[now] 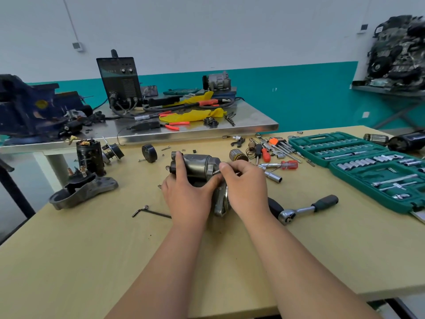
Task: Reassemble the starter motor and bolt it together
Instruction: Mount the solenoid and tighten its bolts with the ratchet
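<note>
The grey starter motor [199, 166] lies on its side in the middle of the wooden table [92, 245]. My left hand [187, 194] grips its body from the near side, index finger stretched up to the far end. My right hand [245, 185] pinches a small bolt [216, 172] at the motor's right flange, thumb and fingertips curled round it. The motor's metal nose housing [221, 200] shows between my two hands. A ratchet wrench [308, 208] with a black handle lies just right of my right wrist.
An open green socket set [358, 166] fills the right side. Screwdrivers, hex keys and a loose socket [273, 176] lie behind my right hand. Another dismantled starter housing [82, 189] stands at left; a hex key [149, 212] lies near my left arm. A steel bench with a welder [119, 81] stands behind.
</note>
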The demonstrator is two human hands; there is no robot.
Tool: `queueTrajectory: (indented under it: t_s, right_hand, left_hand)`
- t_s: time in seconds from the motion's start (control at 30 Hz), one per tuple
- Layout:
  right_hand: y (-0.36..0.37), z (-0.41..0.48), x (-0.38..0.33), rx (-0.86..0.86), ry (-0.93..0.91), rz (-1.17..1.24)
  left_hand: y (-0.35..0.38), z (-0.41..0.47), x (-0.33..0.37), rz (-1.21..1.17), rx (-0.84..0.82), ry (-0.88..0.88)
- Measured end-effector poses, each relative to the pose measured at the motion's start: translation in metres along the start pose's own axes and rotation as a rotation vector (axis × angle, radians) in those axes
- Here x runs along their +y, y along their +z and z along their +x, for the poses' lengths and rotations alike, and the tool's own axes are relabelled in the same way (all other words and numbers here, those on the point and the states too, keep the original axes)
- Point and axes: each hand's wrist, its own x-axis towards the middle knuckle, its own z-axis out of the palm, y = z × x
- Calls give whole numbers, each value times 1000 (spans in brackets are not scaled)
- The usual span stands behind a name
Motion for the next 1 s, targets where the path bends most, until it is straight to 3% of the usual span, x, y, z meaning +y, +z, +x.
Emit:
queueTrajectory:
  t_s: [0.3,0.6,0.8,1.0]
  right_hand:
    - [-10,-5,10,-88,-144,-161]
    - [-12,9,3,-194,-100,-228]
    - [-15,17,0,-264,-125,-272]
    - [-19,28,-2,-270,-173,-472]
  left_hand:
    - [-13,-8,11,-10,-14,15]
    - [-48,-25,37,-62,-76,66]
    - [-66,-33,59,-38,-110,6]
    - [-72,-35,65,-108,-152,-62]
